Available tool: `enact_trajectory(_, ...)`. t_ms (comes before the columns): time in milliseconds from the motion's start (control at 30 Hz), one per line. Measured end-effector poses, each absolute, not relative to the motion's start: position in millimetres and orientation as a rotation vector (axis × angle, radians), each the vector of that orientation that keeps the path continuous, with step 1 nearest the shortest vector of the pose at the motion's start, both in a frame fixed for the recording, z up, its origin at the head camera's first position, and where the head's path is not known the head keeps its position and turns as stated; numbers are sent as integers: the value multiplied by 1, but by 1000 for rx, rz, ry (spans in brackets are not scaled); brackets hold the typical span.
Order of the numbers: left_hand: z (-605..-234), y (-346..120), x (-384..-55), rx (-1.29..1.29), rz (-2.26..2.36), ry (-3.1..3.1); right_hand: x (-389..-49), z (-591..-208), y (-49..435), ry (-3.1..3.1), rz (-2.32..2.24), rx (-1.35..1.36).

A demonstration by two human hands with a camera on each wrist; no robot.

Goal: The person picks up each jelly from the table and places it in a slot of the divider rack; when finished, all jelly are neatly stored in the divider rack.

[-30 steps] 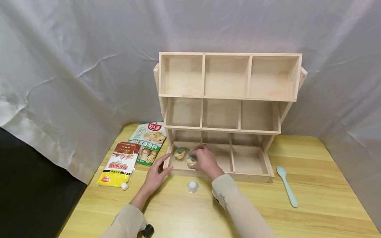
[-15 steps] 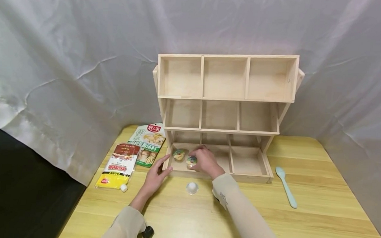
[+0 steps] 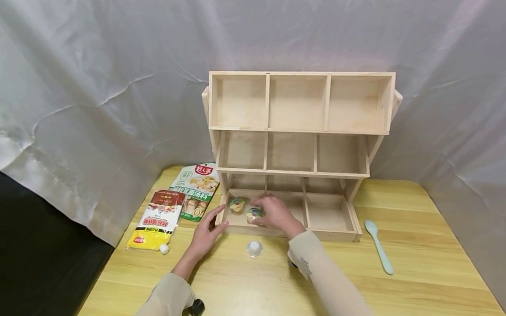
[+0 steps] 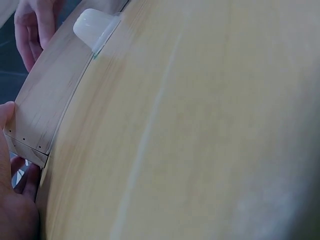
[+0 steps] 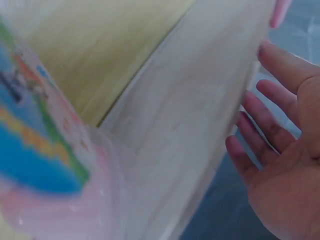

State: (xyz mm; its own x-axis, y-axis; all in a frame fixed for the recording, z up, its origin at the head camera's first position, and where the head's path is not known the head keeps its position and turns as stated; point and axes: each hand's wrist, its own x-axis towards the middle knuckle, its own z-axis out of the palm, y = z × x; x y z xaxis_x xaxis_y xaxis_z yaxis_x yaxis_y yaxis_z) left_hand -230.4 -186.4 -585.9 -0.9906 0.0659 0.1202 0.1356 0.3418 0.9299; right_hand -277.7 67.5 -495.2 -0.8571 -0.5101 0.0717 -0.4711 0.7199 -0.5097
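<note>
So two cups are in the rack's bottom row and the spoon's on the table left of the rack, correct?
Wrong side: the head view shows the spoon on the table right of the rack. Two cups are in the bottom row.

So there's a small round cup (image 3: 236, 205) with a green-and-yellow printed top in the bottom-left compartment (image 3: 234, 218) of the wooden rack (image 3: 295, 172), and a lookalike second cup (image 3: 253, 215) just right of it, a bit closer to the front. Rack's pale bare wood, standing upright, stepped tiers split into threes.
</note>
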Motion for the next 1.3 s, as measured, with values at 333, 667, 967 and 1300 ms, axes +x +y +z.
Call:
enact_trajectory(333, -584, -186, -228, -201, -1769, -2516, -229, -467, 121, 2854, -954, -772)
enact_trajectory(667, -581, -190, -232, -176, -1776, -2524, -196, -488, 177, 2934, -1008, -692)
enact_trajectory(967, -583, -191, -234, -183, -1768, -2525, -178, -507, 187, 2934, -979, -691)
enact_trajectory(1300, -583, -187, -232, -185, -1763, -2537, -171, -524, 180, 2931, -943, -774)
